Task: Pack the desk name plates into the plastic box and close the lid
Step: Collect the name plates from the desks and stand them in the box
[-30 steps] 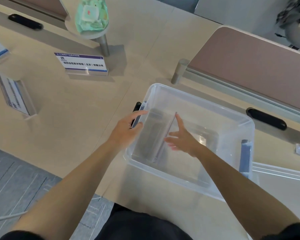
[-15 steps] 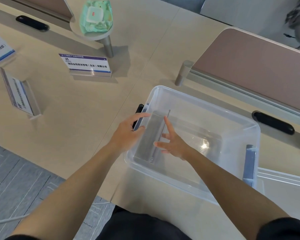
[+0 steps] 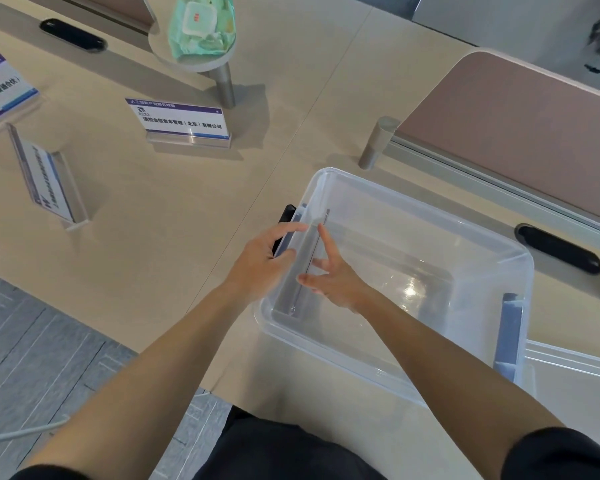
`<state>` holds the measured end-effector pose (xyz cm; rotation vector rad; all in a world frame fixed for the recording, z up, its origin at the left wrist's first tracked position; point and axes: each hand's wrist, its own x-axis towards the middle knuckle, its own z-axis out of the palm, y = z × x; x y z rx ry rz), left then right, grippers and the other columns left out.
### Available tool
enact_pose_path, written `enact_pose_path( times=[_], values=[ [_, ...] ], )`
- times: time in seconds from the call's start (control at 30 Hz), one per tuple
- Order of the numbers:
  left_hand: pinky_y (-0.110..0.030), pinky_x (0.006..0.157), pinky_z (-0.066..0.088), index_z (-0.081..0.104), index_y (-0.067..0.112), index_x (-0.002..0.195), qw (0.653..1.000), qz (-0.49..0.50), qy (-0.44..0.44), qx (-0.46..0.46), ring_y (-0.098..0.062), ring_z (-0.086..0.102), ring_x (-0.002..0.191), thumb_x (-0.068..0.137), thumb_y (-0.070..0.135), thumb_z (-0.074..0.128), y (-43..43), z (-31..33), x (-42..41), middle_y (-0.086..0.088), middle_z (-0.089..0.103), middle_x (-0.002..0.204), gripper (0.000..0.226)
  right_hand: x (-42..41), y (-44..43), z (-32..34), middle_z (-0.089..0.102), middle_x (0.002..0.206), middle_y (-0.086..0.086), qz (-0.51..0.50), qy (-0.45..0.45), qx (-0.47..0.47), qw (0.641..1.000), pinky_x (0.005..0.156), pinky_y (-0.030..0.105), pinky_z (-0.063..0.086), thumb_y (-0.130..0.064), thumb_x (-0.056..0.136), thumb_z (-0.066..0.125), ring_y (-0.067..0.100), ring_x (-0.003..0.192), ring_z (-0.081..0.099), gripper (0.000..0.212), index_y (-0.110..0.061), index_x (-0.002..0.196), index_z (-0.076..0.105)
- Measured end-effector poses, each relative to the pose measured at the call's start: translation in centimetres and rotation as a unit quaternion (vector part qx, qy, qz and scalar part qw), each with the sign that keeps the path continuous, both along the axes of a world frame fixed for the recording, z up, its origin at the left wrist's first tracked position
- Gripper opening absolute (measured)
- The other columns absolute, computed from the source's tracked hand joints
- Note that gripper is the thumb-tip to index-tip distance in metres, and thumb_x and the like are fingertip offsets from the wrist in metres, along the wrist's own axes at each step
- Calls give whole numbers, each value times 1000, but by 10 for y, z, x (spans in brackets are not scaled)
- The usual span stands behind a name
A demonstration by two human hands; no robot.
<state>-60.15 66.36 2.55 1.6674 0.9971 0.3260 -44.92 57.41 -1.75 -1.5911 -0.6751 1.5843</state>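
A clear acrylic desk name plate [image 3: 303, 252] stands on edge inside the transparent plastic box [image 3: 326, 348], between my two hands.

The plate runs along the box's left wall. My right hand [image 3: 336, 282] is inside the box, its fingers [image 3: 326, 240] straight and spread, touching the plate's face without closing round it. My left hand [image 3: 260, 258] grips the box's left rim, finger and thumb curled onto it. The box rests on the pale wood-grain worktop [image 3: 187, 202], with a blue-grey latch [image 3: 510, 334] at its right end and the clear lid [image 3: 568, 362] lying just beside that end. Well apart to the left stand other plates with purple-and-white cards: one facing me [image 3: 184, 123], one turned edge-on [image 3: 45, 178], and one at the frame's edge [image 3: 0, 88]. A green pack of wipes [image 3: 201, 26] lies on a small round stand beyond them.
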Motion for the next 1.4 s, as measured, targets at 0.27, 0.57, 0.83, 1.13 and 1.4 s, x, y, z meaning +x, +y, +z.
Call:
enact_pose_path(
  times=[0.27, 0.57, 0.83, 1.13, 1.4],
  values=[
    [-38, 94, 49, 55, 50, 124, 1000, -23, 5, 20, -24, 58, 109, 90, 17, 50, 0, -4, -2, 28, 58, 124, 48, -7, 4, -7, 15, 166, -1, -27, 4, 5, 1000, 106, 52, 47, -8, 89, 73, 21, 150, 25, 106, -67, 144, 5],
    [-36, 102, 37, 56, 35, 129, 970, -68, 78, 218, -23, 35, 125, 85, 43, 46, 2, -3, -2, -1, 49, 136, 46, 4, -7, 22, 54, 136, -1, -13, -180, -12, 984, 87, 37, 56, -27, 93, 69, 19, 116, 62, 73, -47, 151, 28],
    [-42, 83, 50, 69, 15, 105, 915, -203, -19, 348, -31, 59, 96, 85, 26, 49, -35, 37, 55, -4, 68, 102, 30, 63, -127, 126, 69, 90, -9, -59, -485, -101, 867, 83, 32, 51, -33, 94, 63, 14, 87, 67, 8, -28, 98, 69],
    [-35, 75, 51, 65, 24, 94, 827, -422, 9, 370, -22, 61, 89, 91, 29, 47, -188, 71, 137, 5, 67, 93, 19, 67, -342, 191, 73, 95, -3, -140, -571, -168, 791, 81, 38, 57, -33, 94, 63, 15, 84, 67, 16, -21, 100, 72],
    [-35, 75, 53, 70, 27, 89, 791, -490, -13, 366, -17, 62, 84, 89, 32, 54, -361, 106, 193, 8, 69, 90, 17, 59, -570, 209, 71, 89, -4, -244, -581, -222, 744, 80, 34, 55, -33, 94, 64, 16, 83, 67, 17, -20, 103, 72]
  ],
)
